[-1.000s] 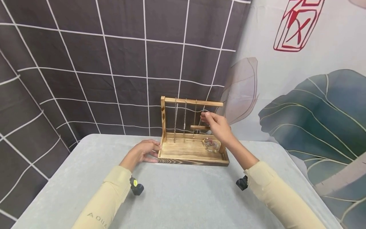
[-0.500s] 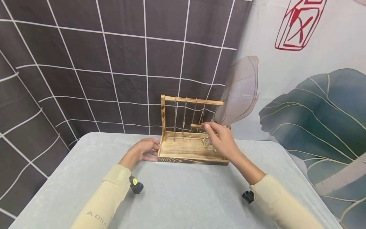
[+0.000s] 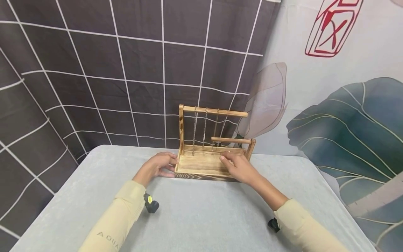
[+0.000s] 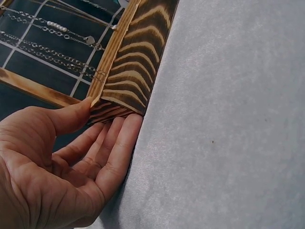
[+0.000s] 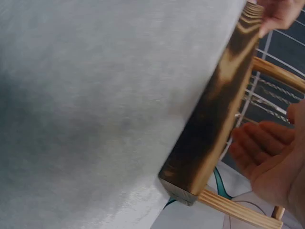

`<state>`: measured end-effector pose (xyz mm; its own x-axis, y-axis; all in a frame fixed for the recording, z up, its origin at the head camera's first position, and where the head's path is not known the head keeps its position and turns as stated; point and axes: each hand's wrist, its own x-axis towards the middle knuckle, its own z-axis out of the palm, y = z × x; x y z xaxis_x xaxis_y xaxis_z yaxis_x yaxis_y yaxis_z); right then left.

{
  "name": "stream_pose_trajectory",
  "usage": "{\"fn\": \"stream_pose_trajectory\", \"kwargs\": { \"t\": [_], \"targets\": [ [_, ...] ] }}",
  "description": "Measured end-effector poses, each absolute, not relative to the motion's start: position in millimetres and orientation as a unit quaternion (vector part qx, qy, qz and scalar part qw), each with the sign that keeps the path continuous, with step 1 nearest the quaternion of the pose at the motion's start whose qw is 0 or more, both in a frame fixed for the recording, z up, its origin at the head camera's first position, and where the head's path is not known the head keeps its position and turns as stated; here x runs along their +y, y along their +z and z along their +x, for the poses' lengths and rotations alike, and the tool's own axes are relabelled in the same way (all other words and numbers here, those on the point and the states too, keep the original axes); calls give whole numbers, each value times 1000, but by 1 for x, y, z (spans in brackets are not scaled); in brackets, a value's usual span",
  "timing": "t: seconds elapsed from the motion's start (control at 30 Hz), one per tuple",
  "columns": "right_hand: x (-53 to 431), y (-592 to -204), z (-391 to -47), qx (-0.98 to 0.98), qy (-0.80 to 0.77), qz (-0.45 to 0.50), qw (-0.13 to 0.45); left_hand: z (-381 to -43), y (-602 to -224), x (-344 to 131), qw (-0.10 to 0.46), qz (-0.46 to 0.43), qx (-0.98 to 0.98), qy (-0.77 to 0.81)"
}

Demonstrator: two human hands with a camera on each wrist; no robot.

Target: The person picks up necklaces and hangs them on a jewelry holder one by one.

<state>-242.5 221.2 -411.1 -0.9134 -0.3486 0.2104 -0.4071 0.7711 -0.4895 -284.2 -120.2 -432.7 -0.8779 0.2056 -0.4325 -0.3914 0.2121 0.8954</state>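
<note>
A wooden jewelry stand [image 3: 201,176] with a shallow tray base stands on the table. Several thin chain necklaces [image 3: 194,133] hang from its upper bar [image 3: 217,111]. My left hand [image 3: 158,163] holds the tray's left end; in the left wrist view its thumb lies at the rim and the fingers [image 4: 121,148] press the end wall. Over the tray's right part is my right hand [image 3: 240,168], fingers reaching down inside. In the right wrist view those fingers [image 5: 259,143] are loosely bent and spaced from the thumb, with nothing visible between them. Whatever lies beneath that hand is hidden.
The shorter lower bar [image 3: 231,140] juts left from the stand's right post [image 3: 250,150]. A pale grey cloth covers the table [image 3: 201,217]. Behind hang a dark gridded curtain [image 3: 141,59] and a white cloth [image 3: 292,129] printed with leaves.
My right hand has come down from beside the hanging chains, past the lower bar, to the tray, covering the beaded jewelry seen there earlier. The left hand keeps its hold.
</note>
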Motion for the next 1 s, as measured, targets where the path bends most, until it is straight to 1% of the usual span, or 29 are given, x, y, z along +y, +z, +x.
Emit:
{"fn": "stream_pose_trajectory", "kwargs": {
  "t": [0.13,0.3,0.4,0.57,1.0],
  "targets": [
    [218,-421,-242,-957,223,188,12,-283,-432,-119,242,-61,741,623],
    [214,-425,-239,-972,164,152,-71,-283,-433,-119,240,-60,742,623],
    [212,-425,-237,-975,148,130,-103,-283,-433,-119,238,-58,743,623],
    [210,-422,-235,-974,145,126,-117,-285,-434,-119,238,-58,742,624],
    [188,-415,-228,-958,178,162,-158,-284,-433,-119,237,-57,743,623]
  ]
}}
